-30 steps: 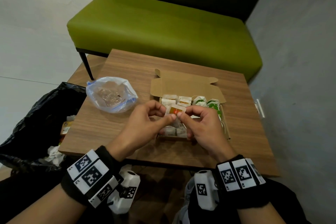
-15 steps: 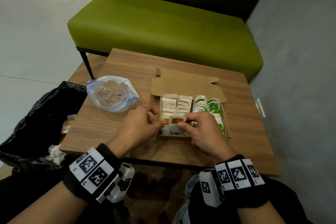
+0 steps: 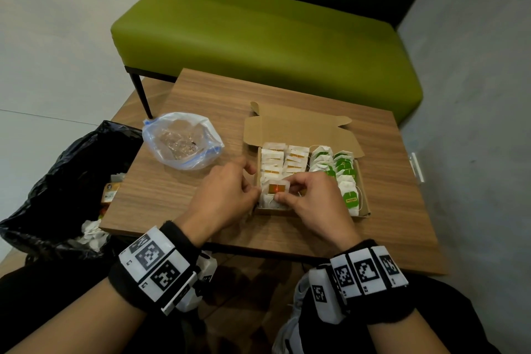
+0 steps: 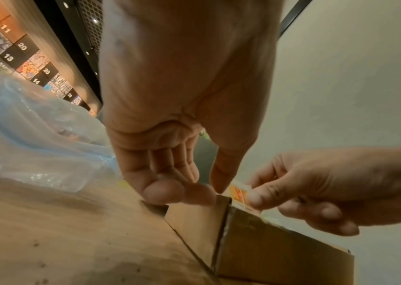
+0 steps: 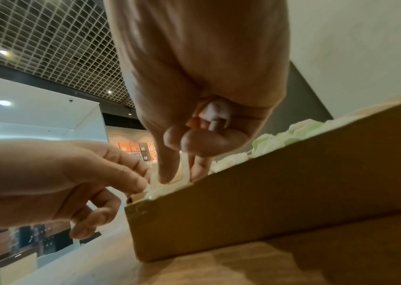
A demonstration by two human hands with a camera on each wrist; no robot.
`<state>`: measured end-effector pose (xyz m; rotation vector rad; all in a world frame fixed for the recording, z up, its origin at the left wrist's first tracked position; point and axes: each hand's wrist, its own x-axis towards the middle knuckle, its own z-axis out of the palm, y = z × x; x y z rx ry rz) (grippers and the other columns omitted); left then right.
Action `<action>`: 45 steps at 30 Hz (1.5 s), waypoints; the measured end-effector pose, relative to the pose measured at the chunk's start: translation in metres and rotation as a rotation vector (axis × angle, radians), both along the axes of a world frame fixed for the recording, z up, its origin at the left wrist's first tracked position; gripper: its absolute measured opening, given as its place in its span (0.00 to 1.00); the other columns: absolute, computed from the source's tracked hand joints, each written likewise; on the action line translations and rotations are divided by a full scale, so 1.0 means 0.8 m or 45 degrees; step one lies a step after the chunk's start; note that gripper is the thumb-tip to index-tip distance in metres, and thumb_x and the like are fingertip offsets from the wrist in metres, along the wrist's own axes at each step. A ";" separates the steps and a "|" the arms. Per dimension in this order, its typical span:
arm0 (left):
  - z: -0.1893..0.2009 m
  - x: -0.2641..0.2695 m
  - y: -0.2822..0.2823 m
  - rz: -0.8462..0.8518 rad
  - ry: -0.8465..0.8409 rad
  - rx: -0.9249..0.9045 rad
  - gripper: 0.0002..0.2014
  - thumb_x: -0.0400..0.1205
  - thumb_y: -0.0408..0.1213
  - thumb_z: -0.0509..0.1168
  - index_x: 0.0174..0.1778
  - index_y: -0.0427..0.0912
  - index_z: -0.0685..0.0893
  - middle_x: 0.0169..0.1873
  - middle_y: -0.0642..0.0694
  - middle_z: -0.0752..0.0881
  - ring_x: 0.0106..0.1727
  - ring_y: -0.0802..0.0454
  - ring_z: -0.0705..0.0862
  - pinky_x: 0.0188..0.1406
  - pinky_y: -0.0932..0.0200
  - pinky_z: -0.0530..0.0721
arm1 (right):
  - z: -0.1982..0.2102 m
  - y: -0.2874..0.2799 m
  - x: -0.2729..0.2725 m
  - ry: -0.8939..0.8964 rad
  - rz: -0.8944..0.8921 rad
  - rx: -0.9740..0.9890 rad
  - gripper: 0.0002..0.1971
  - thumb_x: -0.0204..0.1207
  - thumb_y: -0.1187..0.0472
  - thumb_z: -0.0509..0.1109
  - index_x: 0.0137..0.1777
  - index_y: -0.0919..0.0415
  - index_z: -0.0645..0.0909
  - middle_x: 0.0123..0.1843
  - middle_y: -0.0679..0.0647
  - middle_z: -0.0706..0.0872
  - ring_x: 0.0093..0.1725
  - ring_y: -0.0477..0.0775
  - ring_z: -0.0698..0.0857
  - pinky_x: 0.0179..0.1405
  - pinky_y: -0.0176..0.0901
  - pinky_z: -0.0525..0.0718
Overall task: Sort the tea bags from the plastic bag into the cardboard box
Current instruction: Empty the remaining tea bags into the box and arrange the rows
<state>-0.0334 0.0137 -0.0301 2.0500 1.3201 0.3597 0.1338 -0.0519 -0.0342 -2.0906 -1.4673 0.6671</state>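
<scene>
The open cardboard box (image 3: 301, 135) lies on the wooden table (image 3: 201, 95). It holds rows of orange-tagged tea bags (image 3: 296, 156) on the left and green-tagged ones (image 3: 343, 165) on the right. At its near left corner my right hand (image 3: 284, 189) pinches an orange-tagged tea bag (image 3: 277, 188) between thumb and forefinger, low over the row. My left hand (image 3: 255, 191) pinches that bag's left edge with curled fingers, beside the box wall (image 4: 194, 217). The wrist views show the tea bag (image 4: 239, 192) (image 5: 184, 167) between the fingers. The clear plastic bag (image 3: 181, 144) lies to the left.
A black rubbish bag (image 3: 57, 181) with wrappers inside stands open beside the table's left edge. A green bench (image 3: 258, 37) runs behind the table, and a grey wall (image 3: 474, 123) is on the right. Bare tabletop lies between the plastic bag and the box.
Both hands have come down with the orange-tagged tea bag, from above the box to its near left corner. The left hand has shifted to the box's left wall.
</scene>
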 end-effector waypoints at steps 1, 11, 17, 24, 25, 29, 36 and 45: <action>0.001 0.000 -0.001 -0.001 0.005 0.039 0.11 0.79 0.40 0.70 0.51 0.56 0.75 0.33 0.56 0.85 0.34 0.67 0.81 0.34 0.63 0.80 | 0.001 0.000 0.002 0.013 -0.028 0.032 0.13 0.70 0.53 0.82 0.54 0.52 0.90 0.41 0.43 0.90 0.45 0.40 0.87 0.48 0.39 0.86; 0.008 0.003 -0.004 -0.261 0.167 0.308 0.11 0.83 0.51 0.64 0.60 0.60 0.84 0.46 0.58 0.78 0.40 0.62 0.76 0.40 0.59 0.79 | 0.001 -0.003 -0.003 -0.030 0.030 0.133 0.08 0.73 0.58 0.80 0.51 0.51 0.90 0.45 0.41 0.90 0.47 0.36 0.85 0.50 0.29 0.81; 0.010 -0.006 0.006 -0.213 0.158 0.311 0.11 0.84 0.48 0.65 0.59 0.56 0.87 0.52 0.56 0.80 0.51 0.57 0.81 0.47 0.57 0.82 | 0.012 -0.008 0.029 0.079 -0.298 0.355 0.05 0.77 0.58 0.75 0.52 0.51 0.89 0.44 0.37 0.87 0.45 0.36 0.86 0.42 0.37 0.87; 0.013 -0.055 0.052 0.107 0.430 0.598 0.16 0.80 0.51 0.69 0.61 0.49 0.85 0.60 0.47 0.85 0.60 0.46 0.83 0.47 0.49 0.81 | 0.012 -0.018 0.058 0.085 -0.549 0.406 0.07 0.78 0.59 0.74 0.54 0.53 0.89 0.44 0.44 0.89 0.41 0.44 0.89 0.36 0.55 0.92; 0.008 -0.055 0.052 0.059 0.573 0.543 0.19 0.78 0.55 0.70 0.61 0.49 0.84 0.58 0.47 0.86 0.60 0.46 0.83 0.52 0.48 0.81 | 0.011 -0.018 0.058 0.081 -0.542 0.396 0.07 0.78 0.59 0.74 0.54 0.53 0.89 0.44 0.44 0.89 0.40 0.44 0.88 0.36 0.54 0.92; -0.003 -0.052 0.050 0.108 0.767 0.539 0.10 0.81 0.47 0.68 0.56 0.51 0.85 0.46 0.50 0.88 0.53 0.48 0.85 0.56 0.49 0.76 | 0.010 -0.019 0.051 0.095 -0.476 0.361 0.05 0.77 0.59 0.74 0.50 0.50 0.89 0.41 0.44 0.89 0.40 0.43 0.89 0.40 0.54 0.92; 0.023 -0.058 0.034 0.131 0.257 1.139 0.11 0.79 0.38 0.62 0.49 0.45 0.89 0.47 0.47 0.90 0.47 0.39 0.80 0.45 0.48 0.62 | 0.029 -0.026 0.003 0.296 -0.245 0.513 0.12 0.76 0.47 0.75 0.55 0.51 0.88 0.40 0.45 0.89 0.31 0.49 0.87 0.31 0.59 0.89; 0.011 -0.020 0.003 -0.452 -0.148 1.483 0.03 0.82 0.38 0.66 0.51 0.48 0.82 0.60 0.41 0.81 0.51 0.43 0.77 0.49 0.45 0.69 | 0.044 -0.034 -0.012 0.365 -0.357 0.734 0.25 0.71 0.51 0.79 0.67 0.49 0.78 0.40 0.50 0.91 0.30 0.52 0.89 0.26 0.58 0.89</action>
